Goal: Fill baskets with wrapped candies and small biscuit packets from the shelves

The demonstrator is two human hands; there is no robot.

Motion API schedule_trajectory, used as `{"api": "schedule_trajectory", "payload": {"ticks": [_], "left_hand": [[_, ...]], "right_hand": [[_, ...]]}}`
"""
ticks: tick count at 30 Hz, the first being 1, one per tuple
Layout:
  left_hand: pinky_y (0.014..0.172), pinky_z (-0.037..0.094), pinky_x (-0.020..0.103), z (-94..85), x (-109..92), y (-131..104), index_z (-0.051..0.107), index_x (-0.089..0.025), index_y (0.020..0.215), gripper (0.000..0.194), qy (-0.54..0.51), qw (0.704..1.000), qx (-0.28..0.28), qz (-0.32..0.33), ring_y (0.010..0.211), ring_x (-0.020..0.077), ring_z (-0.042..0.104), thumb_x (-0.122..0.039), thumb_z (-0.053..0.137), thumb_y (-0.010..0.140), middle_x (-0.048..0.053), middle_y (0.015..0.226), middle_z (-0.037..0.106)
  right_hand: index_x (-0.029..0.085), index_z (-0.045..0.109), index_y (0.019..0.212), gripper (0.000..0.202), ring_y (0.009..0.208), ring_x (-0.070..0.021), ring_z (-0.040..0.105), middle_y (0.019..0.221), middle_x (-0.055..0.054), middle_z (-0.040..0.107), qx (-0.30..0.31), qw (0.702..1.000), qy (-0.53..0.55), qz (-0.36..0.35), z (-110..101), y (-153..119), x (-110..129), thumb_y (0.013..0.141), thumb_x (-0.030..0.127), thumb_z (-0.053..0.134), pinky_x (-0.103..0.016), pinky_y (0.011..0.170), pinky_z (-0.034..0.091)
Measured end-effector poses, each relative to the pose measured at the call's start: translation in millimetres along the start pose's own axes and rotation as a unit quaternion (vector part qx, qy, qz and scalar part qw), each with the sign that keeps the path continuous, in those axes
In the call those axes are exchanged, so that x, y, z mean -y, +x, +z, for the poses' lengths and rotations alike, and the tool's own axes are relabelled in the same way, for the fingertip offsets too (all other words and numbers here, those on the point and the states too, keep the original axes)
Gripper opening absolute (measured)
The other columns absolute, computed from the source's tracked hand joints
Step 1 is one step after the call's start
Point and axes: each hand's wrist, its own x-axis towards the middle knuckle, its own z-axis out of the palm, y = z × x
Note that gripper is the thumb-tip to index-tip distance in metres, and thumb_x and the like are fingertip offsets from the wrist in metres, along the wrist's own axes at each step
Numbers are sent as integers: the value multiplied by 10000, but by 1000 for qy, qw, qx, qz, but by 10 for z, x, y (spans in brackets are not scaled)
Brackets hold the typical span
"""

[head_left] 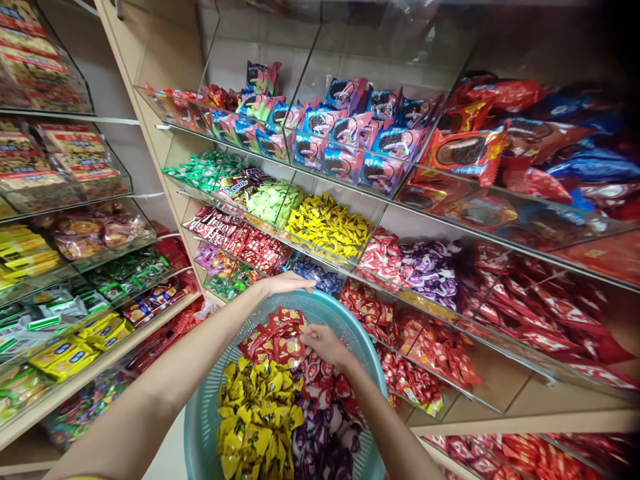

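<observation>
A round teal plastic basket [203,413] sits low in front of me, filled with wrapped sweets: yellow ones [255,413], purple ones [320,453] and red packets [273,337]. My left hand [285,283] grips the basket's far rim. My right hand [325,343] reaches into the basket, its fingers pinching a red packet [293,348] at the top of the pile.
Clear acrylic bins on wooden shelves [150,153] rise behind the basket, holding yellow candies [327,227], red packets [435,347], purple sweets [430,267] and cookie packs [350,133]. More bins [75,253] line the left wall.
</observation>
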Motion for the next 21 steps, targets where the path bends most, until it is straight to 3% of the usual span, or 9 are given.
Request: {"api": "schedule_trajectory", "payload": {"ticks": [2,4,7,11,15,18,21], "left_hand": [[740,356,231,-3,-7,-8,706,-195,874,513,3,1000,1,0,820,161,540,-633,505,700,8,892,671],[732,354,231,-2,-18,-14,710,-196,857,521,7,1000,2,3,801,158,539,-644,497,697,7,883,672],[731,353,230,1,-28,-11,716,-199,815,531,16,1000,-9,-4,815,166,540,-662,491,687,8,900,672],[707,360,235,-4,-34,3,717,-200,797,537,24,999,-8,-27,790,173,546,-674,496,673,6,873,674],[696,364,232,-14,-49,5,714,-206,794,523,21,999,3,-32,766,165,547,-669,503,670,-2,862,675],[691,363,230,-20,-57,4,714,-208,786,517,26,999,3,-25,770,165,542,-666,503,671,-4,865,673],[706,359,229,-24,-55,4,716,-207,782,514,26,1000,3,-11,783,167,539,-662,508,666,1,867,673]], "right_hand": [[182,512,625,176,444,-95,458,495,35,528,-24,998,-56,-9,108,93,10,736,317,535,-208,451,325],[183,513,600,178,460,-96,457,496,34,529,-86,988,-120,-33,162,137,37,734,297,541,-211,479,327],[186,527,587,246,490,-101,473,517,26,550,-180,961,-194,-79,58,95,108,763,357,521,-214,517,338],[189,529,598,377,485,-113,500,544,4,588,-255,938,-218,-89,-495,-79,178,823,465,406,-218,514,350],[196,543,646,361,583,-147,563,620,-22,621,-330,891,-311,9,-1221,-225,80,805,493,415,-234,555,367],[187,581,748,396,714,-195,599,751,-58,648,-261,873,-385,146,-1544,-233,-85,692,576,529,-252,577,387],[167,588,893,552,815,-223,605,902,-91,647,-152,865,-417,233,-1610,-170,-224,606,638,574,-270,619,420]]}}
